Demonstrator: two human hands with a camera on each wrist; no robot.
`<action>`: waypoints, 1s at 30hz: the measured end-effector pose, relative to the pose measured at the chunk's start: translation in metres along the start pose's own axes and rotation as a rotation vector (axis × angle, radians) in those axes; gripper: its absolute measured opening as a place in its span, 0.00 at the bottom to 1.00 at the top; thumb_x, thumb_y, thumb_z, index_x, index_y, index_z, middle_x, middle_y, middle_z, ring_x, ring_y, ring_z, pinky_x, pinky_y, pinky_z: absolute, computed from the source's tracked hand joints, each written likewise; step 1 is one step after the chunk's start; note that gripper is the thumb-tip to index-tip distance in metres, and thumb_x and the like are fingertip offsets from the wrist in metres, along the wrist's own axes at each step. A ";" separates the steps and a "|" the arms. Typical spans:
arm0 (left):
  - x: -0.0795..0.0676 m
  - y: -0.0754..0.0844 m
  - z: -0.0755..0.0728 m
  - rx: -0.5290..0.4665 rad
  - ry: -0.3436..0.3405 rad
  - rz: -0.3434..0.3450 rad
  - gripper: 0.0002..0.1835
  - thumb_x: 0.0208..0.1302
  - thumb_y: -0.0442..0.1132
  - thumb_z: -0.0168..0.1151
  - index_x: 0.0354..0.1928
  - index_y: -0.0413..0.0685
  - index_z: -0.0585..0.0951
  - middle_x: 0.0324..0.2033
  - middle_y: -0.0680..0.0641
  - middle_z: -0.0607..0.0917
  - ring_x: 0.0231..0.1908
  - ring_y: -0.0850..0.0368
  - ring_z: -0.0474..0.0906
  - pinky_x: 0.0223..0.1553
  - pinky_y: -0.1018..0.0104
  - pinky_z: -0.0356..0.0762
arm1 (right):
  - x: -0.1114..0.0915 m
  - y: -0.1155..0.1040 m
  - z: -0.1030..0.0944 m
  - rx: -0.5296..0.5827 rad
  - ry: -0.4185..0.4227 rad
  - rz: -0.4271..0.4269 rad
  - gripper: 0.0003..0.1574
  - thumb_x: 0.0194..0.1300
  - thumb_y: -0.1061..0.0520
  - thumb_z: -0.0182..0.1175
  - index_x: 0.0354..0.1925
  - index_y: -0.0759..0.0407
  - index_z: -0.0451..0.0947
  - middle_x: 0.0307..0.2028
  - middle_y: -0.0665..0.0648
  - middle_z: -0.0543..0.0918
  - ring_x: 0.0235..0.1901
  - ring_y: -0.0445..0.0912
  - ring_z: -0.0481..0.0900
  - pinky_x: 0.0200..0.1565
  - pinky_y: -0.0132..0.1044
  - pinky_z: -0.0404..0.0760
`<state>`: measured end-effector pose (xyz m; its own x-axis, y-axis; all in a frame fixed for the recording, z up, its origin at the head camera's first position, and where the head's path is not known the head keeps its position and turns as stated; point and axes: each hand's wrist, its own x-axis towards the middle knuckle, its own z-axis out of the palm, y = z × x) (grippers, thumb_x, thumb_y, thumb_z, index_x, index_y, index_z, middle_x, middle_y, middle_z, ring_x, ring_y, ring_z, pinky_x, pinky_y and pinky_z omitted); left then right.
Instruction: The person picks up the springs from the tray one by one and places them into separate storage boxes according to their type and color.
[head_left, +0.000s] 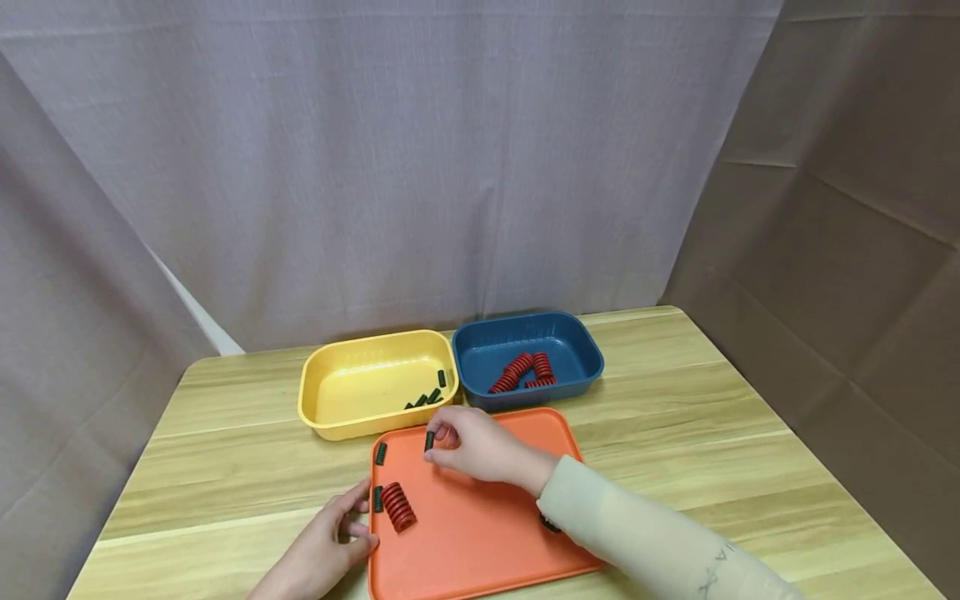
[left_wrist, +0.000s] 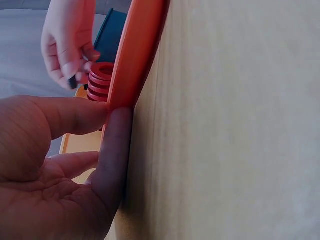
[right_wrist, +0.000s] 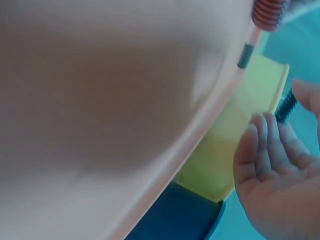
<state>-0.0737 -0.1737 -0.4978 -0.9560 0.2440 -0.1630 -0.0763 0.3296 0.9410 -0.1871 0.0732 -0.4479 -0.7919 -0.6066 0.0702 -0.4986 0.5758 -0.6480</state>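
Above the upper part of the orange tray (head_left: 480,533), my right hand (head_left: 472,446) pinches a small dark green spring (head_left: 429,442) between thumb and fingertip. The right wrist view shows that spring (right_wrist: 286,106) clear of the tray surface. My left hand (head_left: 330,533) grips the tray's left rim, its thumb (left_wrist: 82,114) against the edge in the left wrist view. Beside that hand, a dark green spring (head_left: 378,499) lies along the rim next to a thick red spring (head_left: 398,507). Another dark green spring (head_left: 381,453) lies at the tray's upper left corner.
Behind the tray, a yellow bin (head_left: 337,427) contains several dark green springs (head_left: 433,396). The adjoining blue bin (head_left: 592,367) contains several red springs (head_left: 513,372). A dark object (head_left: 550,523) on the tray is partly hidden by the right sleeve. Curtains surround the wooden table (head_left: 225,467).
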 end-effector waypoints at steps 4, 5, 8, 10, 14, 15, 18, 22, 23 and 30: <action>0.000 -0.001 0.000 -0.006 -0.006 0.004 0.42 0.56 0.28 0.67 0.70 0.28 0.57 0.50 0.39 0.72 0.39 0.52 0.76 0.35 0.69 0.76 | 0.008 -0.001 -0.004 0.042 0.115 0.033 0.18 0.60 0.46 0.69 0.44 0.51 0.77 0.36 0.48 0.79 0.35 0.41 0.75 0.38 0.32 0.76; 0.000 -0.001 0.000 -0.006 -0.006 0.006 0.42 0.57 0.28 0.67 0.70 0.28 0.57 0.50 0.39 0.72 0.39 0.53 0.76 0.35 0.69 0.76 | 0.009 -0.002 -0.004 0.046 0.136 0.043 0.19 0.60 0.45 0.68 0.45 0.51 0.77 0.37 0.48 0.79 0.35 0.41 0.75 0.38 0.32 0.76; 0.000 0.000 0.000 -0.014 -0.009 0.011 0.42 0.57 0.28 0.67 0.70 0.28 0.57 0.51 0.38 0.71 0.39 0.53 0.76 0.36 0.69 0.76 | 0.014 -0.003 -0.005 0.064 0.178 0.074 0.19 0.60 0.45 0.68 0.45 0.50 0.76 0.37 0.48 0.79 0.34 0.40 0.74 0.38 0.33 0.76; -0.001 0.000 0.000 -0.015 -0.010 0.014 0.42 0.57 0.28 0.67 0.70 0.28 0.57 0.51 0.38 0.71 0.39 0.53 0.76 0.36 0.69 0.76 | 0.017 -0.003 -0.005 0.080 0.194 0.092 0.20 0.60 0.45 0.68 0.46 0.52 0.77 0.37 0.48 0.79 0.35 0.41 0.74 0.38 0.33 0.76; -0.001 0.002 0.000 -0.012 -0.014 0.021 0.42 0.57 0.28 0.67 0.70 0.27 0.56 0.51 0.38 0.71 0.39 0.54 0.76 0.36 0.69 0.77 | 0.022 -0.002 -0.004 0.105 0.220 0.118 0.21 0.60 0.46 0.68 0.47 0.55 0.77 0.37 0.48 0.78 0.35 0.41 0.74 0.38 0.33 0.76; -0.001 0.002 0.000 -0.010 -0.014 0.022 0.42 0.57 0.28 0.67 0.70 0.27 0.56 0.51 0.38 0.71 0.39 0.54 0.76 0.36 0.69 0.77 | 0.023 -0.002 -0.004 0.110 0.228 0.122 0.21 0.60 0.46 0.68 0.47 0.55 0.77 0.37 0.48 0.78 0.35 0.41 0.74 0.38 0.33 0.76; -0.001 0.002 0.000 -0.007 -0.014 0.022 0.42 0.57 0.27 0.67 0.70 0.27 0.56 0.51 0.38 0.71 0.39 0.54 0.76 0.36 0.69 0.77 | 0.026 -0.002 -0.003 0.114 0.261 0.132 0.20 0.60 0.45 0.68 0.45 0.53 0.76 0.36 0.47 0.78 0.35 0.42 0.74 0.38 0.33 0.76; -0.001 0.002 0.000 -0.009 -0.007 0.018 0.42 0.56 0.27 0.67 0.70 0.28 0.57 0.51 0.38 0.71 0.39 0.54 0.77 0.36 0.70 0.76 | 0.030 -0.003 -0.001 0.088 0.305 0.134 0.19 0.61 0.45 0.68 0.44 0.51 0.76 0.37 0.48 0.78 0.36 0.45 0.75 0.38 0.34 0.75; -0.001 0.002 0.001 -0.011 -0.004 0.016 0.42 0.56 0.27 0.67 0.70 0.28 0.57 0.51 0.38 0.71 0.39 0.54 0.77 0.36 0.69 0.76 | 0.031 -0.004 -0.001 0.077 0.313 0.132 0.19 0.61 0.45 0.67 0.44 0.51 0.76 0.38 0.48 0.78 0.37 0.46 0.76 0.38 0.35 0.75; 0.000 0.000 0.001 -0.025 0.002 0.004 0.42 0.56 0.27 0.67 0.70 0.29 0.57 0.51 0.39 0.71 0.39 0.53 0.77 0.36 0.69 0.76 | 0.040 -0.006 0.002 0.036 0.361 0.096 0.19 0.62 0.45 0.67 0.46 0.52 0.76 0.41 0.52 0.78 0.42 0.50 0.77 0.41 0.37 0.75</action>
<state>-0.0734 -0.1732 -0.4984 -0.9568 0.2440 -0.1583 -0.0791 0.3057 0.9488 -0.2151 0.0444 -0.4428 -0.9111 -0.3143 0.2668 -0.4083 0.5974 -0.6902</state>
